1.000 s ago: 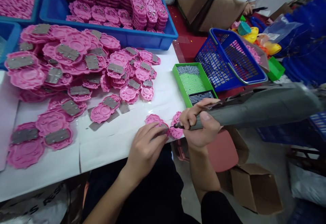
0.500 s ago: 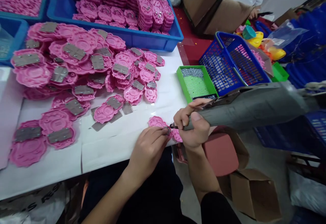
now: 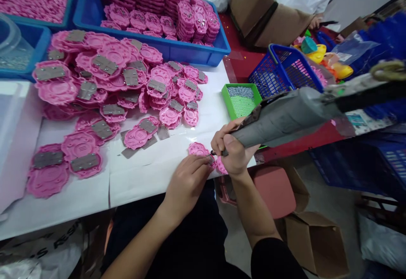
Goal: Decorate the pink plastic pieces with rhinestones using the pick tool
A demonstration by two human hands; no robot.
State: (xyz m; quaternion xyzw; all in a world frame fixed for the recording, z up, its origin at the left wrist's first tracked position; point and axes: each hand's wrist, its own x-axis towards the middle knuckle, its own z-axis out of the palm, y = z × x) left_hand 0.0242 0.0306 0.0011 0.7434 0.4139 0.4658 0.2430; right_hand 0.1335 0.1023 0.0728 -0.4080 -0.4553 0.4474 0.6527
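Near the table's front edge, my left hand (image 3: 189, 176) is closed on a pink plastic part (image 3: 197, 148), its fingertips pressing where the part is partly hidden. My right hand (image 3: 233, 150) wraps round the front of a grey electric screwdriver (image 3: 279, 120). The tool's dark tip meets the pink part beside my left fingertips; the screw there is too small to make out. Another pink piece (image 3: 221, 165) shows under my right hand. To the left lie a pink part with a metal plate (image 3: 139, 133) and loose grey metal plates (image 3: 128, 151).
A green tray (image 3: 233, 111) of small screws stands beyond my right hand, next to a blue basket (image 3: 269, 65). Pink parts with plates (image 3: 104, 65) are heaped on the left. A blue bin (image 3: 196, 52) of stacked pink parts is behind. Another person's hand (image 3: 315, 21) shows far right.
The screwdriver's rear end has swung upward and toward the back, covering more of the basket and green tray. My left hand keeps its hold on the pink part. The view has shifted slightly.
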